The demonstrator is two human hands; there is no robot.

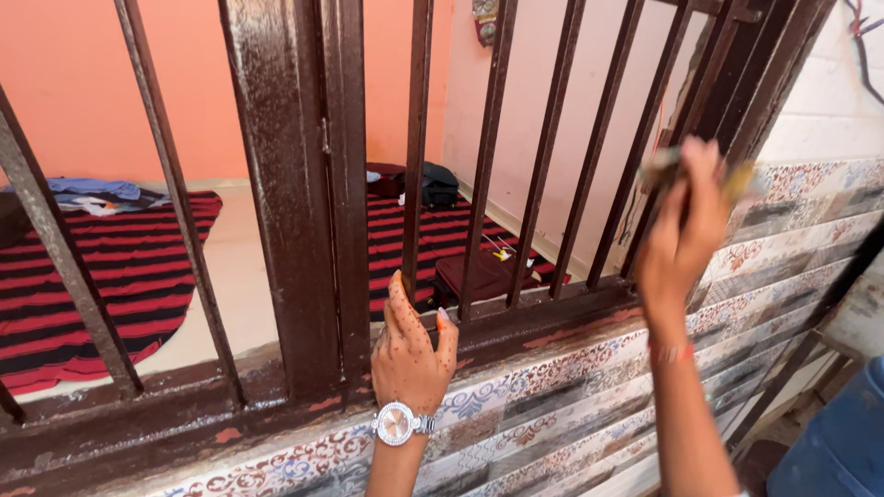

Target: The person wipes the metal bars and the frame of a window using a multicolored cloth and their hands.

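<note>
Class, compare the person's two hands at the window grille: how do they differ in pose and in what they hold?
The left hand rests low on the grille's bottom rail, empty, wearing a wristwatch. The right hand is raised by the bars, blurred, gripping a blurred object. Both reach toward the grille.

Suitcase [479, 276] lies on rug [120, 267] behind window bars [295, 184].

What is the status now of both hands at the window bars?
Left hand open, resting on bottom rail between brown bars. Right hand raised, fingers gripping a blurred object against the bars. Nothing blocks either hand.
</note>
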